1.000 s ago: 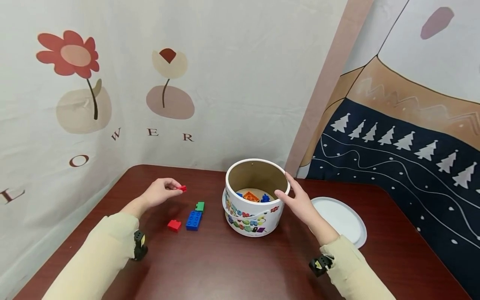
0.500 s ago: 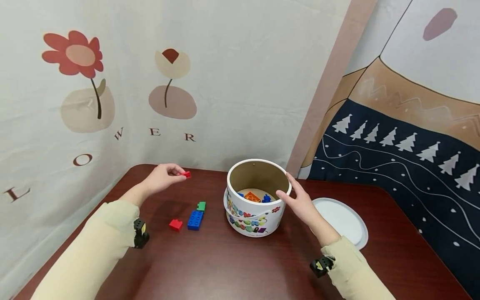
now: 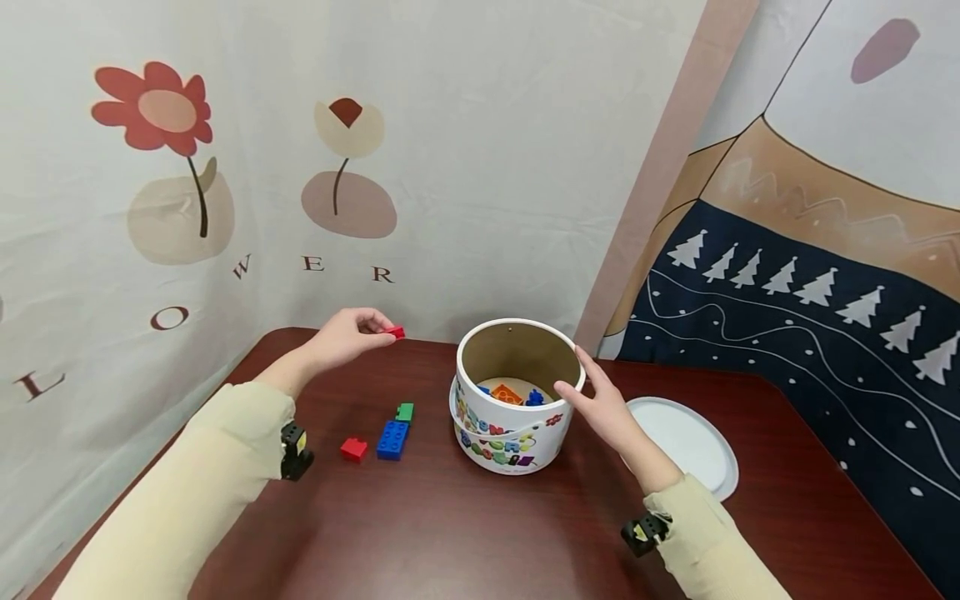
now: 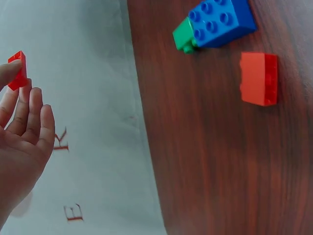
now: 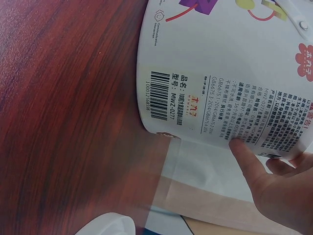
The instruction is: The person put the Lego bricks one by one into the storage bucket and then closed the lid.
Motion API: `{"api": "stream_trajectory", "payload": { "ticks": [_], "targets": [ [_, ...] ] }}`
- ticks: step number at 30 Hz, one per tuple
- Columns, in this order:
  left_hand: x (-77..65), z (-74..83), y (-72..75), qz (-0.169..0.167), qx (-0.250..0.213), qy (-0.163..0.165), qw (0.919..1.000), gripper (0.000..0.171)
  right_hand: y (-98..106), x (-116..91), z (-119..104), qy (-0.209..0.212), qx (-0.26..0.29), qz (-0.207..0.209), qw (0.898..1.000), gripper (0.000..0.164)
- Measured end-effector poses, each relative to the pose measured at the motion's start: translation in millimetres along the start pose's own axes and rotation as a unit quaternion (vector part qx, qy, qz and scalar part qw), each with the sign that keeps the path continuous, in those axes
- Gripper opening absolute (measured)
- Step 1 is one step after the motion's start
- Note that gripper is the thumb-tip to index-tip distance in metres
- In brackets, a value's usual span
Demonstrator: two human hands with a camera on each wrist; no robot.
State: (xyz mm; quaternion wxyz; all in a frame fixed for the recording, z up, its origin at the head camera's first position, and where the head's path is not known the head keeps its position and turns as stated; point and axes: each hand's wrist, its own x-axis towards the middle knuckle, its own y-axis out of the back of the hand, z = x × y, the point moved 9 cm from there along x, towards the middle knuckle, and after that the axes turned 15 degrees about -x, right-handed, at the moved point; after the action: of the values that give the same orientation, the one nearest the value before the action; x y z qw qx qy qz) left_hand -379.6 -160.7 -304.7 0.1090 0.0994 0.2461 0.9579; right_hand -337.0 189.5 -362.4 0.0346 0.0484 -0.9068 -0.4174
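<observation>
My left hand (image 3: pixel 347 340) pinches a small red building brick (image 3: pixel 395 332) between thumb and fingertips, raised over the back of the table. The left wrist view shows this red brick (image 4: pixel 18 73) under the thumb, the other fingers extended. My right hand (image 3: pixel 606 410) rests against the right side of a white printed bucket (image 3: pixel 467 429), thumb on its wall and fingers at the rim. Orange bricks (image 3: pixel 507 394) and blue bricks (image 3: pixel 535 397) lie inside it. On the table are another red brick (image 3: pixel 354 449), a blue studded brick (image 3: pixel 392 440) and a green brick (image 3: pixel 405 412).
A round white lid (image 3: pixel 686 442) lies right of the bucket, partly behind the right forearm. The bucket's handle hangs down around its front. A printed cloth wall (image 3: pixel 465 183) stands along the back edge of the dark wooden table (image 3: pixel 450 533).
My left hand has risen and moved rightward toward the bucket with the red brick. The right hand stays on the bucket, and the bricks on the table keep their places.
</observation>
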Motion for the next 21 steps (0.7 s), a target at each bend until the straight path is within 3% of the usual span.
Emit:
{"api": "stream_trajectory", "payload": {
  "ticks": [11, 21],
  "targets": [
    [14.4, 30.0, -20.2, -0.017, -0.012, -0.025, 0.9995, 0.020, 0, 0, 0, -0.002, -0.003, 0.000, 1.000, 0.078],
    [24.5, 44.8, -38.3, -0.027, -0.024, -0.028, 0.9990, 0.017, 0, 1, 1, 0.004, -0.006, 0.004, 1.000, 0.077]
  ]
}}
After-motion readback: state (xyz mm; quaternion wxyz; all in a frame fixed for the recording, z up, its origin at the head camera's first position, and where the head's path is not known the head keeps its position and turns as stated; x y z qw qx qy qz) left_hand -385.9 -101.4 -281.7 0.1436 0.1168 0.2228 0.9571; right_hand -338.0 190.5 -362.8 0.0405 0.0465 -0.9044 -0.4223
